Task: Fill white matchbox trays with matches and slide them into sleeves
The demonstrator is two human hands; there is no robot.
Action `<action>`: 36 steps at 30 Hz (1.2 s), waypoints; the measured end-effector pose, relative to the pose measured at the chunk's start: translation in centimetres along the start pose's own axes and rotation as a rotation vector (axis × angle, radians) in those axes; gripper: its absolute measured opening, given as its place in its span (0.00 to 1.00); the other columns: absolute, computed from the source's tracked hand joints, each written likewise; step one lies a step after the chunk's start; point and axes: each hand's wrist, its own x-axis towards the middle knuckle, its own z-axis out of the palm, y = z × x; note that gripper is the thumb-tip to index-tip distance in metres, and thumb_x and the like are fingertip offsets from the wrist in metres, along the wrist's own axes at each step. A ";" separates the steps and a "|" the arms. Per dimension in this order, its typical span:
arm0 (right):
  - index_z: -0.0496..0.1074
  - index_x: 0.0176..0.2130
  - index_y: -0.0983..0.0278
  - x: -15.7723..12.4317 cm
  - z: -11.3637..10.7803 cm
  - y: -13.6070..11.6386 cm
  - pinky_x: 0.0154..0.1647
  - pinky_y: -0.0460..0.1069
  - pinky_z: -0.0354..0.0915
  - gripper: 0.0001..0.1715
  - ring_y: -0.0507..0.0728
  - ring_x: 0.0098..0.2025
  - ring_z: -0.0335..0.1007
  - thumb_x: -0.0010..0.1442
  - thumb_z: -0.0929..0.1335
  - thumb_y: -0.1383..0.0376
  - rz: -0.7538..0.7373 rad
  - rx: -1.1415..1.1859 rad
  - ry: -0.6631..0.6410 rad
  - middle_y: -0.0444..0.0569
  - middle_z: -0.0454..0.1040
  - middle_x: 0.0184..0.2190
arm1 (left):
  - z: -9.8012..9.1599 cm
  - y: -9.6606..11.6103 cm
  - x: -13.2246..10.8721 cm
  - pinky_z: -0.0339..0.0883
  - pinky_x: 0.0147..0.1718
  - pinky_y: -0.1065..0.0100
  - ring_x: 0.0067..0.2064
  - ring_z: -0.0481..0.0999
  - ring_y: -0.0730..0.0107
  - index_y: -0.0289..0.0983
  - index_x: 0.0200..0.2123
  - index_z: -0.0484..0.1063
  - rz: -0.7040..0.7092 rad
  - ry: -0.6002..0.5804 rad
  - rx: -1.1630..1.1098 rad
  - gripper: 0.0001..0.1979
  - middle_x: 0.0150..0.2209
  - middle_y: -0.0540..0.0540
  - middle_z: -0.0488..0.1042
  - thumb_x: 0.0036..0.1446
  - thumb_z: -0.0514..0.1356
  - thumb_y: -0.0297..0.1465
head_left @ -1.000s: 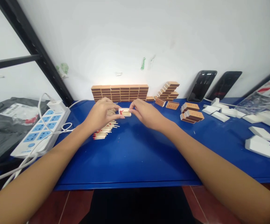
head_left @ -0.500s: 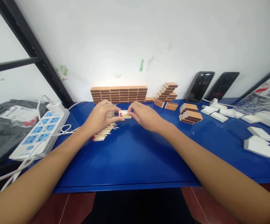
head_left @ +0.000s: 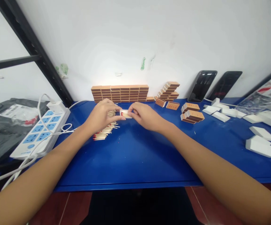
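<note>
A small white matchbox tray (head_left: 126, 117) with red-tipped matches (head_left: 125, 113) lying in it is between my hands, over the blue table. My left hand (head_left: 102, 114) grips its left end, thumb in front and fingers behind. At the right end, the fingers and thumb of my right hand (head_left: 144, 115) are pinched together on the tray; whether they also hold match ends is hidden. A pile of loose matches (head_left: 104, 132) lies beside and partly behind my left hand, red heads to the left.
Stacked brown matchboxes (head_left: 120, 93) line the wall, with a stepped stack (head_left: 168, 91) to their right. More matchboxes (head_left: 193, 115) sit nearer. White trays (head_left: 262, 147) are scattered rightward. Two phones (head_left: 202, 86) lean on the wall. A power strip (head_left: 40, 132) with cables stands left on the blue table (head_left: 135, 165).
The camera view has shifted slightly. Both hands stay at the tray, and the matches in it look a little more spread towards the right hand.
</note>
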 end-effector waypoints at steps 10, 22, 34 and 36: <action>0.76 0.39 0.63 -1.1 4.4 -7.3 0.39 0.49 0.58 0.04 0.52 0.35 0.65 0.70 0.70 0.68 -0.096 0.221 0.008 0.44 0.73 0.35 | -0.4 -1.2 0.3 0.71 0.49 0.56 0.47 0.77 0.55 0.39 0.44 0.86 -0.106 0.078 0.138 0.17 0.39 0.42 0.84 0.63 0.71 0.47; 0.81 0.47 0.63 -0.9 6.7 -8.3 0.43 0.51 0.61 0.07 0.56 0.42 0.71 0.73 0.70 0.65 -0.106 0.154 -0.226 0.48 0.77 0.42 | -0.5 -0.9 0.4 0.70 0.50 0.55 0.48 0.76 0.55 0.39 0.45 0.85 -0.109 0.096 0.145 0.17 0.41 0.43 0.84 0.59 0.75 0.43; 0.76 0.40 0.62 -1.0 6.3 -8.8 0.40 0.49 0.58 0.05 0.55 0.41 0.70 0.72 0.70 0.69 -0.063 0.184 -0.266 0.46 0.77 0.40 | -0.6 -0.8 0.4 0.70 0.49 0.56 0.47 0.76 0.55 0.40 0.45 0.85 -0.098 0.098 0.149 0.17 0.40 0.44 0.84 0.60 0.74 0.45; 0.76 0.40 0.62 -0.9 6.2 -8.9 0.42 0.50 0.60 0.05 0.56 0.44 0.71 0.73 0.70 0.67 -0.046 0.170 -0.287 0.47 0.77 0.42 | -0.6 -0.8 0.4 0.70 0.49 0.56 0.47 0.76 0.55 0.39 0.45 0.85 -0.093 0.102 0.149 0.17 0.40 0.43 0.84 0.60 0.74 0.44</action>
